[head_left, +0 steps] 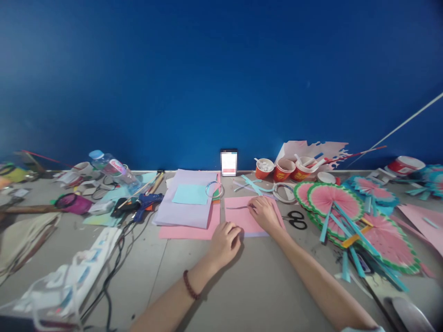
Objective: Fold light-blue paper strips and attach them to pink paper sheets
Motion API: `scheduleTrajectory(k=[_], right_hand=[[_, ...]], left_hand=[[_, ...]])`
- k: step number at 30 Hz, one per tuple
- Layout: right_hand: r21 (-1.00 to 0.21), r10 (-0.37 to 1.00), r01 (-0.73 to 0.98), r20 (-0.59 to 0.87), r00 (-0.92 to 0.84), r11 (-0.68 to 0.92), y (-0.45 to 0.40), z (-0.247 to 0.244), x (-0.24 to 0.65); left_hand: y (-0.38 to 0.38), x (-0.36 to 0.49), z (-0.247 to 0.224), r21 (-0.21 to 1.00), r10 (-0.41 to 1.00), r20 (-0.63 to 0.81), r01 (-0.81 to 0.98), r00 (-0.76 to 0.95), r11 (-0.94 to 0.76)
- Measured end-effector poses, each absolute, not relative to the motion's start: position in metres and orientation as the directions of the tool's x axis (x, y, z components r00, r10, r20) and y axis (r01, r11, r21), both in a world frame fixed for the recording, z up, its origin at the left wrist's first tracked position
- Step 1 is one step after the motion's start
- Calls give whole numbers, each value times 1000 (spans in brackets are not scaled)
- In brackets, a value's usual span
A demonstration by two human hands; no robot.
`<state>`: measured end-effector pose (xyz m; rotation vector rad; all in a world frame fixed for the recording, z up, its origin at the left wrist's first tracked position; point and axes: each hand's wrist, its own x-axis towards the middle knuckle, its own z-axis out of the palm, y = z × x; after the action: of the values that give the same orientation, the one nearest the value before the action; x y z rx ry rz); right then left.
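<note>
My left hand, with a beaded bracelet on its wrist, rests on the grey table by the lower left corner of a pink sheet. Its fingers are curled together, and whatever they may hold is hidden. My right hand lies on the upper right part of that sheet, fingers bent down. A thin, greyish strip reaches left from its fingertips across the pink paper. Black-handled scissors lie just right of the sheet, their blades partly hidden by my right wrist.
Lilac sheets with a light blue piece lie left of centre. Red cups and a phone stand at the back. Watermelon-patterned paper fans cover the right. A blue glue gun, bottle and power strip occupy the left.
</note>
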<state>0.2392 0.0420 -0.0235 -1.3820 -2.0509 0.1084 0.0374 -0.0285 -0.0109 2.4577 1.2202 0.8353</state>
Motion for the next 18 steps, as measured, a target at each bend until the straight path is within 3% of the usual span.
scheduleTrajectory(k=[7, 13, 18], right_hand=[[-589, 870, 661, 442, -219, 465, 46, -26, 238], [-810, 946, 491, 249, -210, 322, 49, -10, 241], [-779, 937, 536, 188, -296, 326, 49, 1, 244]], left_hand=[[-30, 31, -11, 464, 779, 415, 627, 471, -626], [-27, 25, -12, 384, 770, 379, 670, 513, -635], [-25, 22, -13, 338, 740, 369, 661, 562, -670]])
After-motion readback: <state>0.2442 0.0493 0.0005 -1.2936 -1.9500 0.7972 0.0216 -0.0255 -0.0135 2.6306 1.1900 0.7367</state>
